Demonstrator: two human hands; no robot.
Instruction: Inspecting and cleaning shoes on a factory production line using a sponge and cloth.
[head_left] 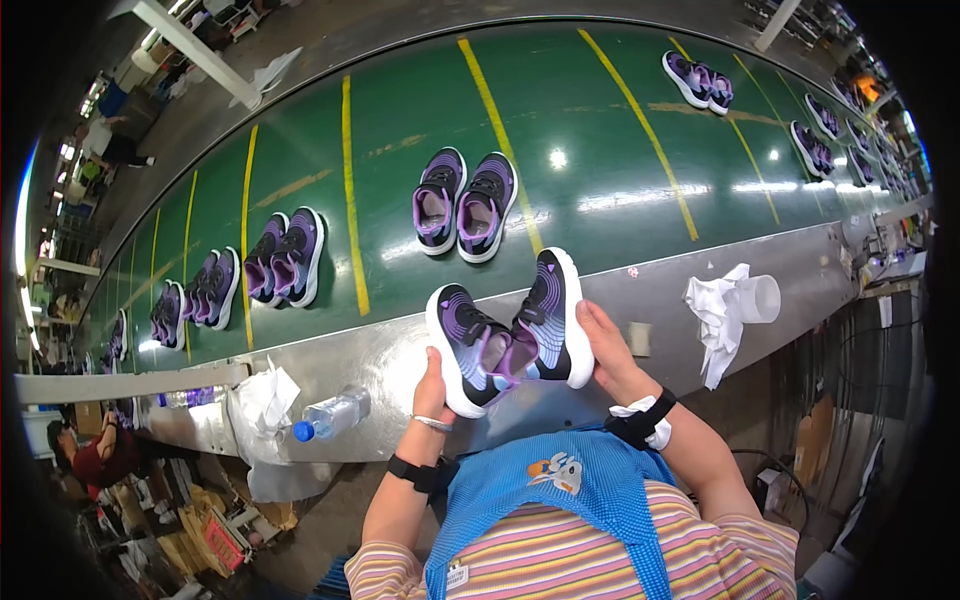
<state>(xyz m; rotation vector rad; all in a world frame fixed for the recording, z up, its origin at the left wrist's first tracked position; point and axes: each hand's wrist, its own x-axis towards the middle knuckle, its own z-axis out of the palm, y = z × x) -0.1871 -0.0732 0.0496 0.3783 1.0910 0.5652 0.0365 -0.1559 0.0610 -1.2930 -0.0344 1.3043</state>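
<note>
Between my hands is a pair of black and purple sneakers with white soles, held over the metal ledge. My left hand [436, 390] grips the left sneaker [462, 335] by its white sole. Around the sole of the right sneaker [546, 320] my right hand [607, 343] is closed. The two shoes tilt toward each other, heels touching or nearly so, toes apart. Just beyond them, a matching pair of sneakers [482, 210] rests on the green conveyor belt [400, 110]. The fingers under the soles are hidden.
More sneaker pairs [290, 255] line the belt, which yellow stripes divide. On the metal ledge [390, 350] lie a clear bottle [335, 412] with a blue cap and crumpled white paper [265, 400] to the left. Further right are white paper [715, 315] and a translucent cup [762, 298].
</note>
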